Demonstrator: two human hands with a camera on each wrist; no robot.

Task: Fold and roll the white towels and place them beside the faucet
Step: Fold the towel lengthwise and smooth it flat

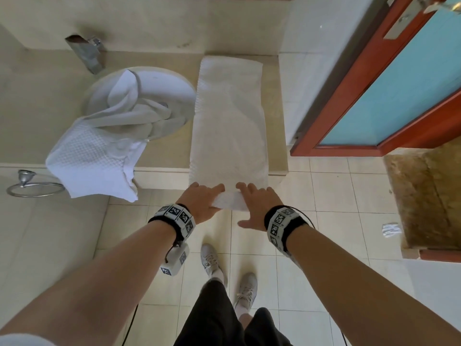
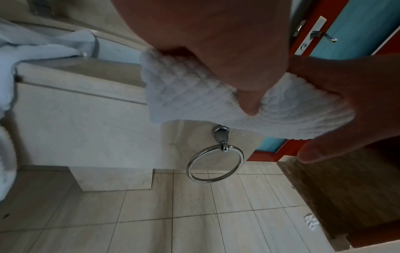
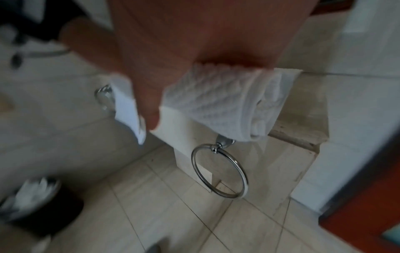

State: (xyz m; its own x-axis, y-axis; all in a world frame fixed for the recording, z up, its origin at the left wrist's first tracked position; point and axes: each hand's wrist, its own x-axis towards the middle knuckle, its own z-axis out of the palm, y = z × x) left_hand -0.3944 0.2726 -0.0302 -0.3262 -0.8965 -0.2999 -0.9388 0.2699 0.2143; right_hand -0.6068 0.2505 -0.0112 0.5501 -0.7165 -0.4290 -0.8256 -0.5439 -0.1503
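Beige stone counter [image 1: 159,136] and pale floor tiles fill the head view, with a chrome faucet [image 1: 87,54] at about ten o'clock above a round basin [image 1: 174,78]. Two white towels are counted: a folded towel [image 1: 229,116] laid lengthwise on the counter at twelve o'clock, its near end overhanging the edge, and a crumpled towel [image 1: 99,146] draped from the basin over the counter front at nine o'clock. The started roll at the near end is held by the left hand [image 1: 202,203] and the right hand [image 1: 259,208], fingers laid over its top. One towel ring [image 1: 32,187] is seen at nine o'clock. From the left wrist, the folded towel [image 2: 194,102] is shown pinched between curled fingers and thumb, with the towel ring [image 2: 216,162] at six o'clock. From the right wrist, blurred, the rolled end [image 3: 227,102] is seen gripped under the fingers, its spiral layers visible at three o'clock. For a good roll, it is judged that even pressure should be kept across both hands, the edges held aligned, and the roll brought onto the counter and pushed toward the wall so that it is kept tight.
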